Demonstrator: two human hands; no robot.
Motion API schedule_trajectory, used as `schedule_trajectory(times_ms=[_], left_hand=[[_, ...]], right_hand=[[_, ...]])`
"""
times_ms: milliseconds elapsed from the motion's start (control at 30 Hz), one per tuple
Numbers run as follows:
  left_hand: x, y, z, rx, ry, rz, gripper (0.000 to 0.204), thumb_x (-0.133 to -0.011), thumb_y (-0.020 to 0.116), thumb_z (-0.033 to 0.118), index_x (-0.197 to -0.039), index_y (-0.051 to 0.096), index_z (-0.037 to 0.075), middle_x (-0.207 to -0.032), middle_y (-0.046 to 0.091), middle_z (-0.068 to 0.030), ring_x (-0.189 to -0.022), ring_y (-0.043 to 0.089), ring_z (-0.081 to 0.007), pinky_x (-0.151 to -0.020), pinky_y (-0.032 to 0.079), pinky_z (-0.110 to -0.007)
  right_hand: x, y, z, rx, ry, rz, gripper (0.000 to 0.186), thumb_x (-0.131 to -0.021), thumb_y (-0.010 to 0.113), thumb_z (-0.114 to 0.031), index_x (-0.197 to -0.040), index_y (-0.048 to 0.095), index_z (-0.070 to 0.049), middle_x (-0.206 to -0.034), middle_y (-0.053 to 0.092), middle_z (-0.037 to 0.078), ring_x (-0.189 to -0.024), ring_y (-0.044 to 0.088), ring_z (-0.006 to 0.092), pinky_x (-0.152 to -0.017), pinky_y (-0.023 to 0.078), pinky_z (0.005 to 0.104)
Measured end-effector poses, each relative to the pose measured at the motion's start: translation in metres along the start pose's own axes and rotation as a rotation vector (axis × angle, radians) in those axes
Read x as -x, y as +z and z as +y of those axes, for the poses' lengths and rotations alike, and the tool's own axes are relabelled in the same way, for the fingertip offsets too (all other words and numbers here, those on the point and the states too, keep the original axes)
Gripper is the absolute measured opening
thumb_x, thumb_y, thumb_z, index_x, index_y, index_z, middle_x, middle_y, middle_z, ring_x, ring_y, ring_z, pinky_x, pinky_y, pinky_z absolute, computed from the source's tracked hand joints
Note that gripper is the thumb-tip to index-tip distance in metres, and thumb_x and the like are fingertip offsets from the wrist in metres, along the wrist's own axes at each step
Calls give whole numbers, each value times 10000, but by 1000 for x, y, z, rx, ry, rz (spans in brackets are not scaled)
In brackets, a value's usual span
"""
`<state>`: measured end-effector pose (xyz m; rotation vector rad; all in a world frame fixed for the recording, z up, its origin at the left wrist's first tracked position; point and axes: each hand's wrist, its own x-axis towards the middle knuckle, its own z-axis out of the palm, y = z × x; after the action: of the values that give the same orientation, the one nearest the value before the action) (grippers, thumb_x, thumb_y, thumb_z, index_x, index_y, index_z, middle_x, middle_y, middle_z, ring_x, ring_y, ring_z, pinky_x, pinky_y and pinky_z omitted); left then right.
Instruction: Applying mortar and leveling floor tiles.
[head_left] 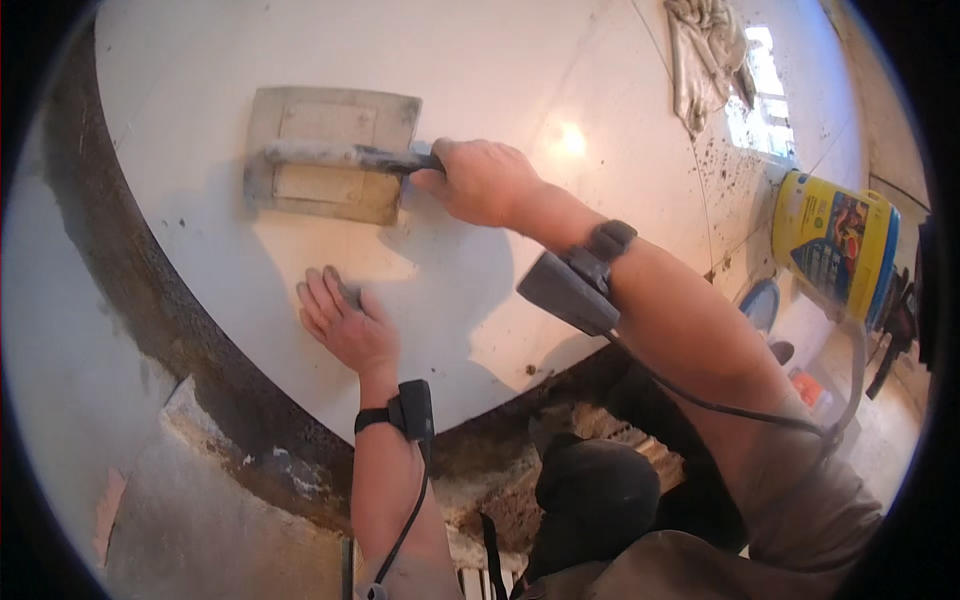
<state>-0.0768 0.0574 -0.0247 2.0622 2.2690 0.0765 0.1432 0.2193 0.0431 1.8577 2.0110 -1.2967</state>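
Note:
In my right hand (485, 182) is the dark end of the handle of a rectangular float (300, 186), my fingers wrapped round it. The float has a worn, pale greyish blade and lies against the large white tiles (560, 90), left of that hand. Nearer to me, my left hand (350, 320) rests on the same tiles with its fingers stretched out. A small dark patch shows between its thumb and forefinger; I cannot tell what it is. Each wrist wears a strap with a black box and a cable.
A crumpled dirty cloth (708, 62) lies at the far right, close to dark specks on the tiles. Right of my right arm stands a yellow and blue bucket (835, 245). A dark, rough gap (215, 320) curves along the tiles' left and near edge, beside grey concrete (235, 520).

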Motion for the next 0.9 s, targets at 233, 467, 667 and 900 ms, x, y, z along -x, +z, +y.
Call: schedule_trajectory(times_ms=[233, 467, 667, 900], left_hand=[[-1, 4, 5, -43, -74, -71, 546, -952, 430, 327, -1407, 395, 27, -1500, 334, -160, -1392, 275, -372, -1120, 215, -515], [1, -5, 13, -147, 10, -14, 543, -955, 435, 316, -1409, 380, 24, -1476, 348, -184, -1376, 299, -366, -1103, 247, -515], [8, -3, 9, -152, 43, 60, 562, -944, 444, 332, -1405, 383, 16, -1477, 353, -152, -1396, 279, -339, -1083, 262, -510], [15, -6, 4, -162, 33, 105, 532, -960, 441, 359, -1392, 421, 49, -1455, 395, -104, -1372, 327, -300, -1042, 307, -502]], right_hand=[[46, 20, 15, -287, 23, -104, 374, -965, 502, -364, -1027, 600, -9, -820, 658, 203, -741, 644, 339, -720, 537, 439], [202, 121, 53, -588, 282, 148, 367, -968, 522, -357, -1017, 536, 6, -832, 616, 273, -800, 608, 433, -696, 481, 495], [338, 249, 35, -810, 727, 509, 420, -925, 583, -410, -939, 581, 10, -835, 649, 205, -786, 625, 380, -700, 474, 451], [379, 287, -10, -1705, 755, 593, 227, -865, 679, -236, -879, 581, -32, -739, 553, 57, -602, 522, 160, -526, 433, 335]])
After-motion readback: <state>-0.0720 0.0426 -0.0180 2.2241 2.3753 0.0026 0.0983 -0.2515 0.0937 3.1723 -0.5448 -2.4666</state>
